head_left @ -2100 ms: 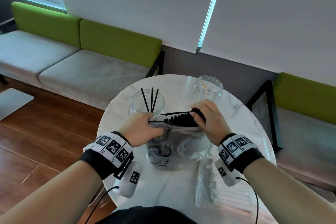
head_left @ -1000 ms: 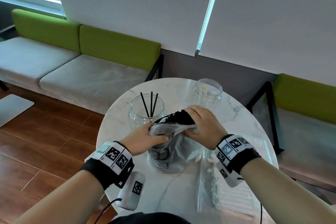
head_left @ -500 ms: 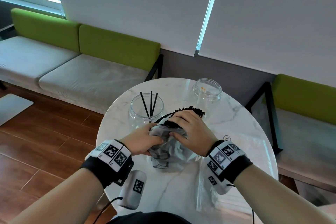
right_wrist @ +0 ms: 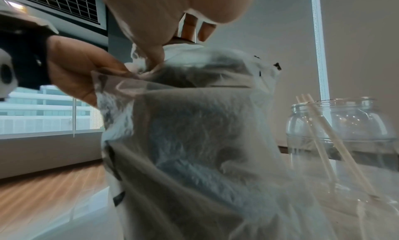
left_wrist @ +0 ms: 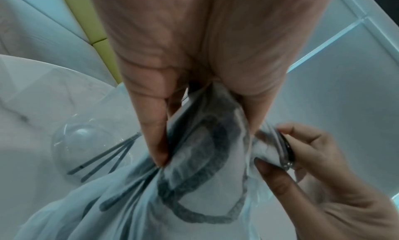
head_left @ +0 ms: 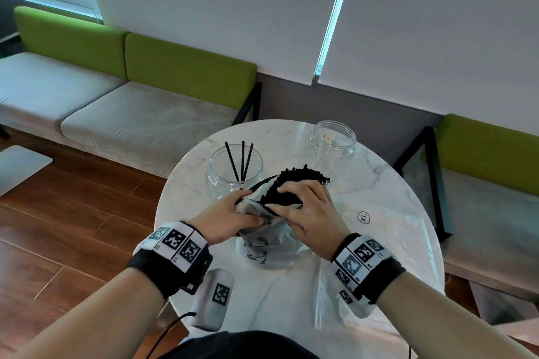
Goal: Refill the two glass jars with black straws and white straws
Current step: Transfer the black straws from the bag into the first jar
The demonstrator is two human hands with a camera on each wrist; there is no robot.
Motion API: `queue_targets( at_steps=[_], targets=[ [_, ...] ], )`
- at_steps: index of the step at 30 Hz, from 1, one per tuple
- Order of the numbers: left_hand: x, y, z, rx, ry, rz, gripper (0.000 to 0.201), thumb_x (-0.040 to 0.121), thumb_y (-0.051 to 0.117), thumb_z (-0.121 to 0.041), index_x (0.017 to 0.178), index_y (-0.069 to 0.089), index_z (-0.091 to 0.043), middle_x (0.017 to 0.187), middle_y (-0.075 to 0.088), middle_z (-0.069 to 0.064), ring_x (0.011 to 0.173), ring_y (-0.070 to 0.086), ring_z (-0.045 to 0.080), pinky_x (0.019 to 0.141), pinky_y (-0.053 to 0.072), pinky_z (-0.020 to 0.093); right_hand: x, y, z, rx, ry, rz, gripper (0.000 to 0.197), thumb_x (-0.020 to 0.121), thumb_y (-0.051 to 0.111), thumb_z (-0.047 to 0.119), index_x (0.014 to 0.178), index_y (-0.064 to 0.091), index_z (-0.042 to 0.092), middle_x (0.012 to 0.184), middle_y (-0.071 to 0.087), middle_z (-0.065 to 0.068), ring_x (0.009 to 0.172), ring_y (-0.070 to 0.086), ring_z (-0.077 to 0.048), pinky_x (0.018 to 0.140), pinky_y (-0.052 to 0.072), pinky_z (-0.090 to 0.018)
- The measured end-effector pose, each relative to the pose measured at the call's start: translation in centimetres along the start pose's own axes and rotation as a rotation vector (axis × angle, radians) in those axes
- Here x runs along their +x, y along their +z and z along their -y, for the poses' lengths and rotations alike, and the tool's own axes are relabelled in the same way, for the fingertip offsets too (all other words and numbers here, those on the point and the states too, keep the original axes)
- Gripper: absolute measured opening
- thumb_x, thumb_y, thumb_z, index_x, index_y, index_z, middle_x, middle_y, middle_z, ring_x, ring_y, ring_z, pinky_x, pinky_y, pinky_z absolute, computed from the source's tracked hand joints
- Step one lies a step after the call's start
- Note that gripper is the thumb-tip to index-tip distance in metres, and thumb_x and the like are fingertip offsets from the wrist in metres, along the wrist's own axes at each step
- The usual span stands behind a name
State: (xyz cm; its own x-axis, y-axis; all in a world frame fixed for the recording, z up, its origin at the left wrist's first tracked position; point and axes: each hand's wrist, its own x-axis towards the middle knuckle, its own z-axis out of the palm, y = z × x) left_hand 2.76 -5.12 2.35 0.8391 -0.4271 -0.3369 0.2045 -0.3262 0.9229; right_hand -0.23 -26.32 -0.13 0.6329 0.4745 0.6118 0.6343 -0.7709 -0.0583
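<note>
The only text that can be read is "XL" inside a small circle [head_left: 363, 217], printed on the clear plastic bag [head_left: 388, 230] that lies flat on the table [head_left: 204, 192], just to the right of the right hand [head_left: 306, 213]. The white bands on both wrists [head_left: 175, 245] carry black-and-white square code patterns with tiny marks beside them, too small to make out.

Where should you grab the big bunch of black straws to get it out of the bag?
Probably around the bunch's middle, just above the plastic bag's mouth, coming from above as the right hand does. The ends fan out loosely there, while the lower part sits inside the bag held by the left hand.
</note>
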Motion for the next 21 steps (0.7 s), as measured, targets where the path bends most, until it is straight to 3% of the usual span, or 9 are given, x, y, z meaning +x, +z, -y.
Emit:
queue_targets(
  at_steps=[4, 7, 10, 13, 16, 19, 21],
  targets=[
    [0.3, 0.0, -0.1, 0.096, 0.041, -0.023, 0.061, 0.060, 0.074, -0.028, 0.118, 0.056, -0.022, 0.107, 0.067, 0.007, 0.100, 0.065, 0.022, 0.081, 0.057, 0.046, -0.5, 0.2, 0.1, 0.053, -0.025, -0.013, 0.027, 0.081, 0.058, 0.004, 0.104, 0.068, 0.014, 0.095, 0.059, -0.001, 0.081, 0.052, -0.019, 0.071, 0.049, -0.034],
    [0.4, -0.6, -0.3, 0.318, 0.046, -0.083, 0.052, 0.069, 0.074, -0.040, 0.115, 0.054, -0.026, 0.101, 0.065, 0.000, 0.090, 0.064, 0.018, 0.063, 0.057, 0.036, -0.8, 0.2, 0.0, 0.055, -0.017, 0.028, 0.045, 0.077, 0.060, 0.000, 0.119, 0.061, 0.019, 0.098, 0.066, 0.001, 0.079, 0.061, -0.018, 0.073, 0.050, -0.034],
    [0.5, -1.0, -0.5, 0.469, 0.057, -0.138, 0.050, 0.074, 0.070, -0.049, 0.115, 0.054, -0.025, 0.094, 0.064, -0.005, 0.085, 0.061, 0.012, 0.072, 0.051, 0.029, -1.0, 0.2, 0.5, 0.076, 0.013, 0.030, 0.040, 0.081, 0.056, 0.002, 0.117, 0.060, 0.019, 0.096, 0.065, 0.001, 0.078, 0.059, -0.017, 0.076, 0.047, -0.029],
    [0.3, -0.7, -0.8, 0.357, 0.021, -0.127, 0.040, 0.079, 0.069, -0.035, 0.112, 0.050, -0.024, 0.075, 0.062, -0.003, 0.057, 0.059, 0.007, 0.050, 0.044, 0.019, -1.0, -0.1, 1.1, 0.146, 0.054, 0.040, 0.026, 0.081, 0.052, 0.002, 0.102, 0.061, 0.014, 0.095, 0.062, -0.002, 0.077, 0.057, -0.016, 0.075, 0.046, -0.028],
    [0.2, -0.6, -1.2, 0.162, -0.062, -0.106, 0.042, 0.076, 0.069, -0.022, 0.113, 0.049, -0.023, 0.077, 0.062, 0.002, 0.062, 0.060, 0.013, 0.053, 0.046, 0.022, -1.4, -0.1, 1.4, 0.196, 0.083, 0.112, 0.022, 0.079, 0.050, 0.002, 0.097, 0.057, 0.013, 0.100, 0.063, -0.002, 0.083, 0.059, -0.017, 0.077, 0.047, -0.028],
    [0.0, -0.4, -2.0, -0.010, -0.142, -0.078, 0.048, 0.066, 0.066, -0.038, 0.109, 0.053, -0.021, 0.074, 0.059, 0.000, 0.064, 0.061, 0.014, 0.059, 0.047, 0.024, -2.2, -0.1, 1.8, 0.196, 0.119, 0.203, 0.015, 0.083, 0.056, 0.018, 0.098, 0.060, 0.015, 0.114, 0.060, -0.003, 0.098, 0.059, -0.021, 0.086, 0.046, -0.030],
    [0.2, 0.0, -2.1, 0.024, -0.133, -0.113, 0.044, 0.071, 0.070, -0.049, 0.100, 0.056, -0.019, 0.071, 0.060, -0.002, 0.065, 0.062, 0.014, 0.060, 0.049, 0.025, -2.5, -0.2, 2.1, 0.208, 0.155, 0.234, 0.017, 0.086, 0.055, 0.027, 0.095, 0.065, 0.016, 0.120, 0.059, -0.004, 0.106, 0.058, -0.023, 0.092, 0.042, -0.033]
  ],
)
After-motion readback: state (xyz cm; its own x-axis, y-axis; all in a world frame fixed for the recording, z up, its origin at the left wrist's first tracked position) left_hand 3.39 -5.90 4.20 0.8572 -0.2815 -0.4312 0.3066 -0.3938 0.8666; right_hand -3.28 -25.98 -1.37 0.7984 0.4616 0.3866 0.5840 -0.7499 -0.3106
